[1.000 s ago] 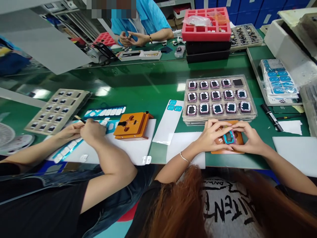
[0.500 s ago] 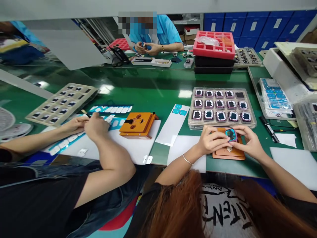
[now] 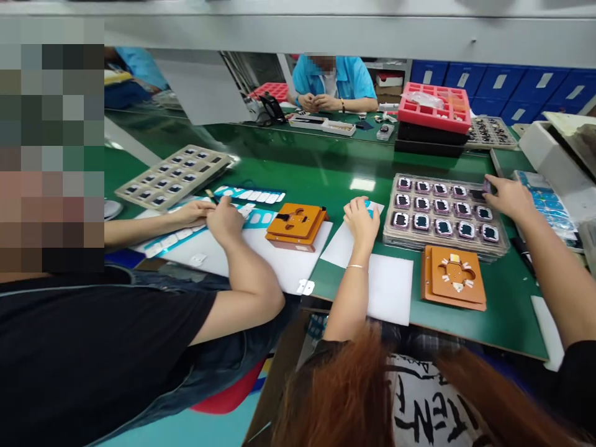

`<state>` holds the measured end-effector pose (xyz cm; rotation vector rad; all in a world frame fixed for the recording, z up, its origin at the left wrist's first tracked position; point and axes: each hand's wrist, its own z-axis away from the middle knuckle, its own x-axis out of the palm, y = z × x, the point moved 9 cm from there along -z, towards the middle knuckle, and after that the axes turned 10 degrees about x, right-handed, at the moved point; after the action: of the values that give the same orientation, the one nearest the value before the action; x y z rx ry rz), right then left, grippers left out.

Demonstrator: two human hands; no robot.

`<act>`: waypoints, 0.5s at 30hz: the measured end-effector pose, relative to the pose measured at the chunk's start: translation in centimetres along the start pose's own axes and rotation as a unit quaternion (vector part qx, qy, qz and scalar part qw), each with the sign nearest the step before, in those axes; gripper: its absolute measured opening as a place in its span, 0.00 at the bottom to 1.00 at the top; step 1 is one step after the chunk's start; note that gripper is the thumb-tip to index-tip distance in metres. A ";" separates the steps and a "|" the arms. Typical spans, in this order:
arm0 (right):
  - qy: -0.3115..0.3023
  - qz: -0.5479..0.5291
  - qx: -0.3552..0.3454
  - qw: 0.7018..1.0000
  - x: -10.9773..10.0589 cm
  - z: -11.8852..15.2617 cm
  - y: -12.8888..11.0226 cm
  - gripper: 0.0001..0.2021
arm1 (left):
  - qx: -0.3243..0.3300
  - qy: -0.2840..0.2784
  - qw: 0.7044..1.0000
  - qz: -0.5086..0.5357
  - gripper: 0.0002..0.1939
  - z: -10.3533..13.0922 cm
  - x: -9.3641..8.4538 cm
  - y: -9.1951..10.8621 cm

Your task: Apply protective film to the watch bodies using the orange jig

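I take the clear tray (image 3: 447, 242) as the landmark. My right hand (image 3: 512, 197) is at its far right corner, thumb and forefinger nearly closed on a small purple case (image 3: 487, 184), tipped up beside the dark corner pocket (image 3: 477, 194); at this blur, the case is probably pinched rather than merely touched. My left hand (image 3: 362, 220) is left of the tray, fingers loosely bent and close together over a white sheet (image 3: 339, 247), with a blue sticker (image 3: 368, 205) at the fingertips; I cannot tell whether it grips either. An orange block (image 3: 459, 279) with small white pads rests just on the tray's near side. A second block (image 3: 295, 223) lies well to its left, by a co-worker's hands (image 3: 227, 225).

I judge the step in hand to be a divided one: the case handled at the corner pocket, the sticker reached at the sheet. From here, the right side calls for a level, steady pinch clear of neighbouring cases; the left, a light fingertip touch.
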<state>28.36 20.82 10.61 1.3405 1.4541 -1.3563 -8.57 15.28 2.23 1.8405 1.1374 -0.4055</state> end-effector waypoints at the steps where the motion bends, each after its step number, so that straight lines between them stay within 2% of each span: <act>1: -0.021 0.002 -0.016 1.000 0.8 -0.3 -0.1 0.23 | -0.026 -0.024 0.999 -0.019 0.16 -0.2 0.6 -1.0; 4: -0.051 -0.001 -0.057 0.997 2.4 -0.1 0.3 0.17 | -0.066 -0.100 0.991 -0.054 0.25 -0.2 2.7 -2.6; 7: -0.024 -0.012 -0.073 0.997 2.4 1.1 1.6 0.15 | -0.082 -0.150 0.983 -0.070 0.26 -0.2 3.7 -3.0; 11: 0.032 -0.043 -0.083 0.995 1.3 3.3 3.0 0.14 | -0.099 -0.178 0.976 -0.079 0.25 -0.4 3.6 -3.1; 15: 0.062 -0.083 -0.110 0.989 0.4 5.3 2.7 0.14 | -0.111 -0.181 0.974 -0.080 0.22 -0.6 3.3 -3.0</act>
<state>30.13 15.46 8.73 1.2015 1.7771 -1.1893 -9.43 18.03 -1.19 1.4161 1.0321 -0.6512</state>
